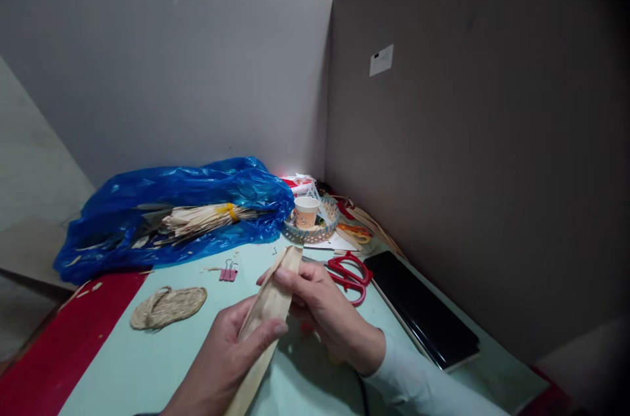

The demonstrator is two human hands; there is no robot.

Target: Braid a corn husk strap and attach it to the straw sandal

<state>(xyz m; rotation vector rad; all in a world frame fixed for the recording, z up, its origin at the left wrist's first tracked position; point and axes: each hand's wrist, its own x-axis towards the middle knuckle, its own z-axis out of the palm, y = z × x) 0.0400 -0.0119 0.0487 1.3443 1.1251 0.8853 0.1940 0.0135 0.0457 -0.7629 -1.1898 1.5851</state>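
A long, pale, flat strip of dried husk or leaf (270, 308) runs slantwise between my hands above the table. My left hand (233, 344) grips its middle, thumb lying on top and fingers behind. Near the strip's upper end, my right hand (319, 301) pinches it between thumb and fingers. Red-handled scissors (350, 277) lie just beyond my right hand. To the left of my hands rests a small woven slipper-shaped piece (168, 308). A pink binder clip (228, 271) sits behind it.
A blue plastic bag (128, 199) holds a tied bundle of dry strips (197, 220) at the back left. A paper cup (306, 212) stands in a woven basket (290, 230). A black flat case (423, 308) lies right, beside a grey partition (472, 160).
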